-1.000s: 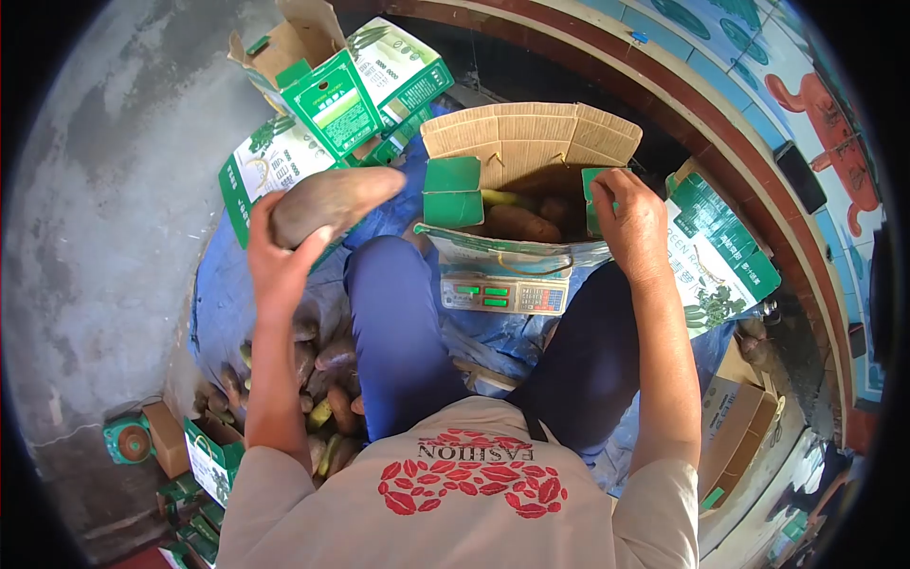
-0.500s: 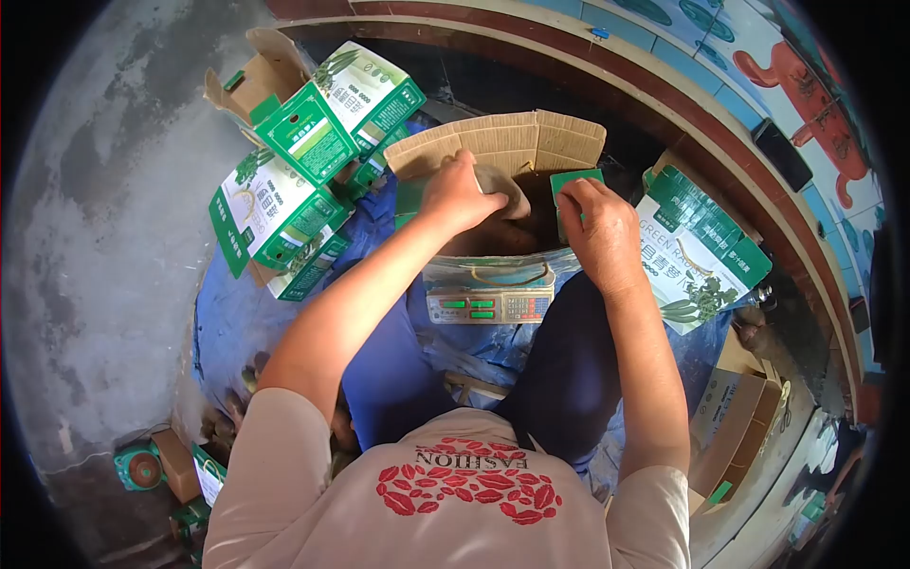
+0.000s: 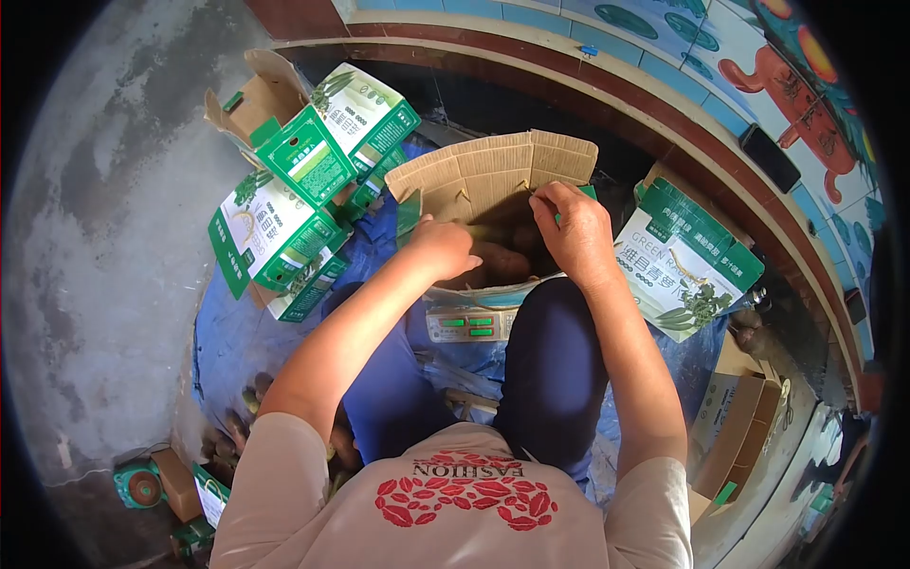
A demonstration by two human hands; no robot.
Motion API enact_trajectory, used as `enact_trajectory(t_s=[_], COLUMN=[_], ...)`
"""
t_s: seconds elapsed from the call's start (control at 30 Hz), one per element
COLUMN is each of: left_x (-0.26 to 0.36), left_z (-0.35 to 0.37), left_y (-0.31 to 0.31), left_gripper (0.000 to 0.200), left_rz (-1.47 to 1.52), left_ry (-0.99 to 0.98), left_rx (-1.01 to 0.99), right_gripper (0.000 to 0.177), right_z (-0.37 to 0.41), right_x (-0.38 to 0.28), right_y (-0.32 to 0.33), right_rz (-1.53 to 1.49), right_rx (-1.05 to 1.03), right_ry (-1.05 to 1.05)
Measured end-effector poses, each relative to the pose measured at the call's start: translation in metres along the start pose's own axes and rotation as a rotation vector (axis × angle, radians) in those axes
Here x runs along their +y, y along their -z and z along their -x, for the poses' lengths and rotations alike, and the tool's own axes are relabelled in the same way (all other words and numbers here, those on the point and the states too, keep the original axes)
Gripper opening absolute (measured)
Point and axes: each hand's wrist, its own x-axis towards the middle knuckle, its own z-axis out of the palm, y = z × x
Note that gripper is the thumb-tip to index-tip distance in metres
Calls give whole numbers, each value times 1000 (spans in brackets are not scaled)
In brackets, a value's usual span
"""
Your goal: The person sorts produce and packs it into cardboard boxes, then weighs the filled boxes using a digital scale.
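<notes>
An open carton [image 3: 474, 175] stands between my knees with its brown back flap raised. Several brownish, root-like vegetables [image 3: 502, 264] lie inside it, partly in shadow. My left hand [image 3: 438, 251] is over the carton's left side, thumb apart from the fingers, close to the green left flap [image 3: 409, 214]; some fingertips are hidden. At the right side, my right hand [image 3: 574, 228] has its fingers pinched at the green right flap [image 3: 590, 192], mostly hidden behind the hand. A scale with a lit green display [image 3: 471, 325] sits at the carton's near side.
Green-and-white printed cartons [image 3: 270, 223] are stacked at the left on blue sheeting [image 3: 223, 327]. Another printed carton [image 3: 687, 261] leans at the right, with a brown box [image 3: 739, 436] below it. More vegetables [image 3: 248, 398] lie near my left elbow. A tiled wall [image 3: 531, 21] borders the back.
My left hand has moved down and left, away from a vegetable near its fingers. My right hand has shifted slightly left and stays at the right flap. The camera view has tilted slightly.
</notes>
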Motion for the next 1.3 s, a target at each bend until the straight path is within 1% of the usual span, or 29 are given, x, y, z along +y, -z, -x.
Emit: enact_trajectory(t_s=[0.07,0.13,0.2,0.23,0.27,0.33,0.37,0.4,0.43,0.47,0.53,0.6,0.63,0.67,0.73,0.83,0.93,0.97,1.0,1.07,1.1,1.2,1.23,1.3], left_x=[-6,-9,-11,-11,-14,-21,-21,-21,-22,-23,-24,-24,-23,-22,-19,-16,-13,-14,-14,-12,-10,-8,-7,-7], left_z=[18,41,62,69,71,69,70,71,70,69,71,71,71,70,68,70,71,70,70,69,70,71,71,71], left_y=[3,13,17,14,3,-16,-19,-21,-25,-27,-23,-21,-20,-20,-22,-16,-16,-16,-17,-20,-18,-20,-19,-18], left_gripper=[37,42,46,48,45,40,31,29,27,25,22,19,19,18,17,18,17,17,17,16,16,17,16,17], left_rz=[110,218,327,319,313,173,143,139,133,128,141,168,187,207,201,205,209,211,215,225,220,251,239,221], left_ry=[-10,-26,-119,-148,-171,-218,-156,-138,-125,-116,-134,-146,-147,-148,-141,-163,-150,-151,-155,-170,-179,-162,-165,-184], left_rx=[34,68,105,148,212,296,286,316,350,383,431,465,477,487,510,527,523,537,546,553,562,538,534,518], right_gripper=[8,8,8,12,16,25,34,43,50,53,33,26,18,16,16,18,23,27,27,24,22,22,21,20], right_z=[-1,-6,-17,-25,-34,-53,-64,-74,-81,-86,-91,-100,-102,-101,-94,-103,-107,-110,-106,-96,-93,-66,-58,-46], right_x=[11,23,33,33,34,38,46,54,56,63,63,60,60,59,63,67,76,79,76,64,79,79,79,78], right_y=[-3,-6,-10,-11,-15,-28,-39,-50,-57,-68,-75,-70,-72,-75,-72,-61,-68,-69,-66,-51,-72,-72,-72,-67], right_rz=[83,156,220,252,283,349,398,451,533,645,731,737,705,672,678,768,659,618,512,498,581,683,655,634], right_rx=[-1,25,72,60,87,144,155,166,109,143,-91,-226,-202,-225,-169,-72,-171,-247,-316,-457,-435,-325,-287,-275], right_ry=[24,73,145,147,196,291,319,343,311,317,139,74,35,-9,97,214,-21,-83,-143,-89,-48,59,61,68])
